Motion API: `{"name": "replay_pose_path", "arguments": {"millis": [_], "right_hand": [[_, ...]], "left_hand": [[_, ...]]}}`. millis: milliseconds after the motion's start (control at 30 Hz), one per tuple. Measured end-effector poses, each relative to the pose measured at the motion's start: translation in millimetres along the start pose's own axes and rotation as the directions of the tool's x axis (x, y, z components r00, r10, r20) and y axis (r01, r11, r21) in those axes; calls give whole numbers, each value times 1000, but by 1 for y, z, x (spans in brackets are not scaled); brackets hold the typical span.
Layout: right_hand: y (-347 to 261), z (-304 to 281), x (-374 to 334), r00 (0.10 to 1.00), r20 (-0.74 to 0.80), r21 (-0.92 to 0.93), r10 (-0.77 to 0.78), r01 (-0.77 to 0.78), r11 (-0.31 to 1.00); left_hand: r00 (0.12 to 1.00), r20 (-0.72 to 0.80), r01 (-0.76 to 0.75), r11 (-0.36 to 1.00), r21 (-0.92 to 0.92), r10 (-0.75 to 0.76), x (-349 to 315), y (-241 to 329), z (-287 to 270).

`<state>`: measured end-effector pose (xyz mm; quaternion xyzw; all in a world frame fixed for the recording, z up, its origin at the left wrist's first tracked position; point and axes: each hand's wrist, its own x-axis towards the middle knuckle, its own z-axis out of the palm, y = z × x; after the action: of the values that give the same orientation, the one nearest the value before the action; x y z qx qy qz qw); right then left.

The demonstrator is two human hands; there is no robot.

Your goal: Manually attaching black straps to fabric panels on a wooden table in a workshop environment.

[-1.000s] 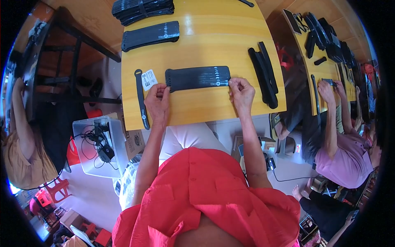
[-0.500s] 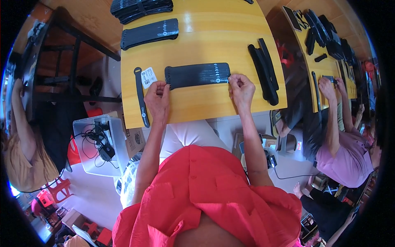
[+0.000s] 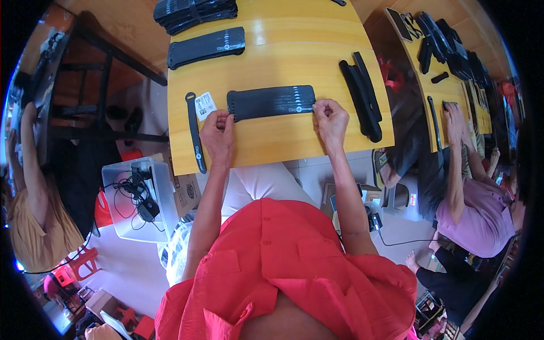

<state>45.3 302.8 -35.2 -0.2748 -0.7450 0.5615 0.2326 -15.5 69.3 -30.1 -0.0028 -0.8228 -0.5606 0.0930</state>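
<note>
In front of me on the yellow table lies a flat bundle of black straps (image 3: 266, 103), its printed end to the right. My left hand (image 3: 218, 136) is closed in a pinch at the bundle's lower left corner. My right hand (image 3: 331, 122) pinches its right end between thumb and fingertips. Left of the bundle are a single black strap (image 3: 195, 133) with an eyelet and a white printed label (image 3: 205, 106). A similar flat bundle (image 3: 207, 46) lies farther back on the left, below a thicker banded stack (image 3: 194, 14).
Two long black pieces (image 3: 362, 99) lie near the table's right edge. A clear plastic bin (image 3: 137, 225) with cables stands at the lower left. Co-workers sit on both sides; the person in purple (image 3: 473, 218) works at another table with black items (image 3: 450, 48).
My hands stay at the two ends of the strap bundle, almost unmoved. The hands of the co-worker at the right have shifted closer together on their table.
</note>
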Motion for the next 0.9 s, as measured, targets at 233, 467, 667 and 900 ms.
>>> {"name": "replay_pose_path", "arguments": {"millis": [233, 467, 667, 900], "right_hand": [[6, 0, 6, 990, -39, -140, -132, 126, 982], [-12, -11, 8, 973, 154, 80, 172, -185, 979], [-13, -29, 8, 988, 41, 356, 149, -154, 922], [-37, 36, -20, 798, 267, -493, -540, 594, 635]], "left_hand": [[998, -12, -58, 998, -2, 58, 0, 2, 0], [990, 69, -130, 987, 99, 124, 3, -2, -8], [998, 12, -56, 995, -83, 58, -4, 14, -24], [857, 323, -513, 725, 460, 402, -6, 29, 6]]}}
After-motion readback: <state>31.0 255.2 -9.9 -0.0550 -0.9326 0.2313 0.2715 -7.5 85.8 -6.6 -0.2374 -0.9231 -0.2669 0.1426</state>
